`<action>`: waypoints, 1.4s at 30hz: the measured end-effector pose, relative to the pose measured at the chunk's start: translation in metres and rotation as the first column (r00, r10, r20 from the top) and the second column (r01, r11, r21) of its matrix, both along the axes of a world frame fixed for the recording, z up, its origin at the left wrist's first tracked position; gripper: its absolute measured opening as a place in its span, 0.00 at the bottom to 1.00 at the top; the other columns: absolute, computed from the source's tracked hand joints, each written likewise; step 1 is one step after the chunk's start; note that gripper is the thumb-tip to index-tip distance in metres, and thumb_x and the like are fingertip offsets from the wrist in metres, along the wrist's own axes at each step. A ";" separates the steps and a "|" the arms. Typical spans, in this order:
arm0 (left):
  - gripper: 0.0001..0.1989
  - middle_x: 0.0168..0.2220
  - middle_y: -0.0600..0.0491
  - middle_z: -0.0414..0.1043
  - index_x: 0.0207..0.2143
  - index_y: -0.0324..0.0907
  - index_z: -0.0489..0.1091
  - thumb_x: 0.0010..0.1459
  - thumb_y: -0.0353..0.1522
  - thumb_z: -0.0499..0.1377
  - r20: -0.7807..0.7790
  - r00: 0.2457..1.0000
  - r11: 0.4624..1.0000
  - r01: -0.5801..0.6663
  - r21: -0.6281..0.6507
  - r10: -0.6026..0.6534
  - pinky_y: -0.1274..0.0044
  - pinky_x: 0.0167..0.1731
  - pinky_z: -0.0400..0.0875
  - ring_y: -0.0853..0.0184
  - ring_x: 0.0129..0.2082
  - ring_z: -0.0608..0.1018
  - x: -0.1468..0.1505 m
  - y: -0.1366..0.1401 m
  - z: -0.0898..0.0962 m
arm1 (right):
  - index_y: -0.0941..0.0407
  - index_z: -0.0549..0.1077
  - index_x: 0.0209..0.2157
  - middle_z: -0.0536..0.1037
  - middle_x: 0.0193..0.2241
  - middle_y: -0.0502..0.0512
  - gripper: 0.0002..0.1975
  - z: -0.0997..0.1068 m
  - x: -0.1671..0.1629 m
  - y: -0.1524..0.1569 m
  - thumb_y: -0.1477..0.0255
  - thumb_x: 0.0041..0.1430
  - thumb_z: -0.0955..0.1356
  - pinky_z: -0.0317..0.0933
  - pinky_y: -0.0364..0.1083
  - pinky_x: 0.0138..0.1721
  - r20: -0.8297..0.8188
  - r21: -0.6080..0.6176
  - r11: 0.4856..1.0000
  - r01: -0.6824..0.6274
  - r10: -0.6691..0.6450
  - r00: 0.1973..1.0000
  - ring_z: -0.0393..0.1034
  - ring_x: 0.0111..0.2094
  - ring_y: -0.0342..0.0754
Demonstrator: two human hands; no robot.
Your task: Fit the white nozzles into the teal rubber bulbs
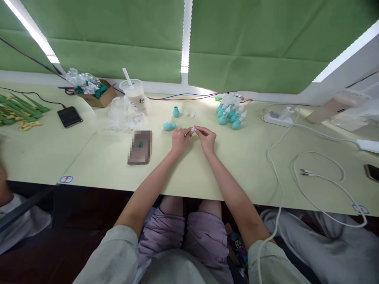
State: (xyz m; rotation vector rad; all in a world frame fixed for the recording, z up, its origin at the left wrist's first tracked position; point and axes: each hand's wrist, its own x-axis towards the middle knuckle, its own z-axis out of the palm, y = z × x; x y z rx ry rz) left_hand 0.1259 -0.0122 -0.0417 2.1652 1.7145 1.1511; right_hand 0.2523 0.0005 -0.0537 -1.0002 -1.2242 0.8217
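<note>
Between the fingertips of both hands is a small white plastic piece point(193, 129), partly hidden by the fingers. My left hand point(179, 140) pinches it from the left. From the right, my right hand point(207, 139) holds it with thumb and fingers together. Just beyond the left hand a turquoise bulb point(169, 126) lies on its side, a clear tip pointing right. Behind it another turquoise bulb point(176, 112) stands upright with its top open. A few small white pieces point(192, 114) lie to its right. Several turquoise bulbs with clear nozzles point(227, 112) stand grouped at the back right.
On the left are a phone point(139, 147), a drink cup point(134, 96), a crumpled plastic bag point(121, 116) and a cardboard box point(99, 96). A power strip point(280, 117) and a looped white cable point(276, 169) lie right. People sit on both sides.
</note>
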 end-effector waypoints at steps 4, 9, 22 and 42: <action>0.12 0.30 0.53 0.77 0.42 0.44 0.75 0.63 0.32 0.52 -0.010 1.000 1.000 0.005 -0.015 -0.005 0.74 0.36 0.60 0.66 0.31 0.74 -0.002 0.003 0.000 | 0.56 0.80 0.35 0.81 0.37 0.54 0.14 0.000 0.006 0.004 0.61 0.52 0.69 0.68 0.46 0.43 0.103 -0.028 0.996 0.088 -0.085 0.991 0.75 0.38 0.48; 0.14 0.34 0.52 0.78 0.41 0.44 0.75 0.63 0.28 0.50 -0.018 0.999 0.998 -0.045 -0.052 0.044 0.73 0.38 0.60 0.64 0.38 0.74 -0.012 0.012 -0.005 | 0.53 0.81 0.34 0.81 0.37 0.53 0.11 0.001 0.029 0.024 0.64 0.53 0.69 0.65 0.47 0.43 0.396 -0.188 0.929 0.319 -0.226 0.890 0.73 0.35 0.48; 0.10 0.38 0.52 0.79 0.41 0.44 0.76 0.60 0.28 0.56 0.026 0.994 0.988 -0.104 -0.113 0.108 0.70 0.41 0.62 0.63 0.39 0.76 -0.019 0.016 -0.004 | 0.50 0.80 0.38 0.81 0.36 0.53 0.10 0.004 0.002 0.103 0.68 0.57 0.67 0.62 0.46 0.39 0.796 -0.100 0.913 0.395 -0.164 0.582 0.73 0.39 0.50; 0.11 0.37 0.53 0.77 0.37 0.46 0.75 0.62 0.29 0.52 0.025 0.996 0.991 -0.084 -0.102 0.086 0.70 0.41 0.61 0.62 0.40 0.73 -0.020 0.016 -0.004 | 0.52 0.79 0.37 0.76 0.39 0.57 0.11 -0.008 0.003 0.109 0.72 0.58 0.64 0.54 0.50 0.43 0.882 0.081 0.922 0.379 -0.244 0.403 0.62 0.46 0.55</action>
